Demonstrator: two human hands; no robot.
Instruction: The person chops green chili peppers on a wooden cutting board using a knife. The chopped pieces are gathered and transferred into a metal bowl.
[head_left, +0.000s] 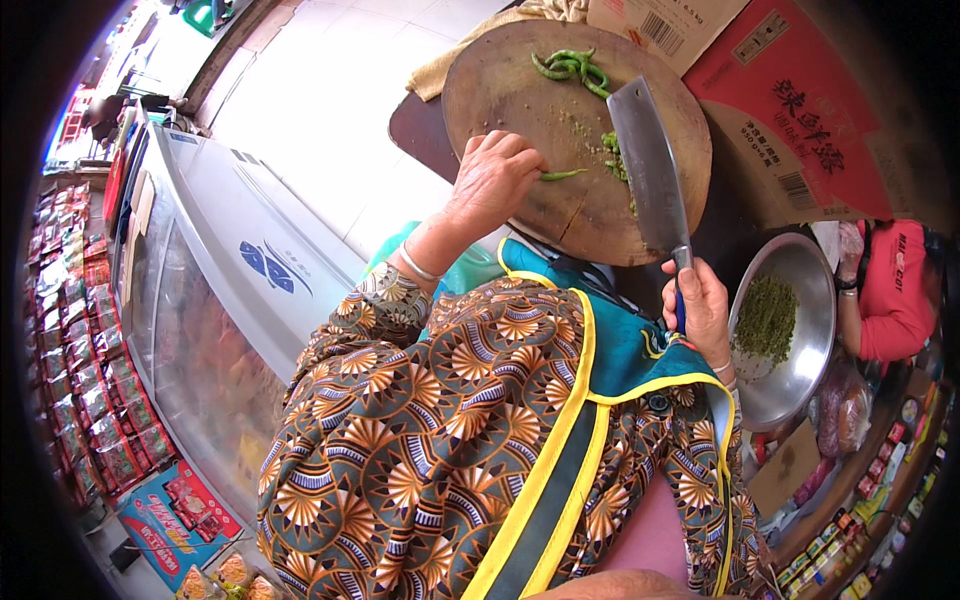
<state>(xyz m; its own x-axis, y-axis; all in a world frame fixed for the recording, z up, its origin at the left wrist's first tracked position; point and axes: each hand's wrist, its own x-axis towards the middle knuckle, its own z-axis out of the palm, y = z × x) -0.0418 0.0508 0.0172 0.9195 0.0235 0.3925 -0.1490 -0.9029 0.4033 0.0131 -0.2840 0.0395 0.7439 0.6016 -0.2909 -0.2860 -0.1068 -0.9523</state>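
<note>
My left hand (499, 176) pinches a green chili pepper (564, 175) over a round wooden chopping block (517, 82). In my right hand (701, 307) is the blue handle of a cleaver (651, 161), its broad blade over the right part of the block. Whether the blade touches the wood I cannot tell. Chopped green pepper (613, 154) lies along the blade's left edge, partly hidden by it. Several whole green chilies (571, 66) are heaped at the block's far side, close to the blade's tip.
A metal bowl (814, 315) holding chopped greens (766, 319) stands at my right. Red-and-brown cardboard boxes (810, 97) border the block, and a yellowish cloth (442, 64) lies behind it. At left is a glass-topped freezer (217, 330). Another person's red sleeve (896, 300) appears beyond the bowl.
</note>
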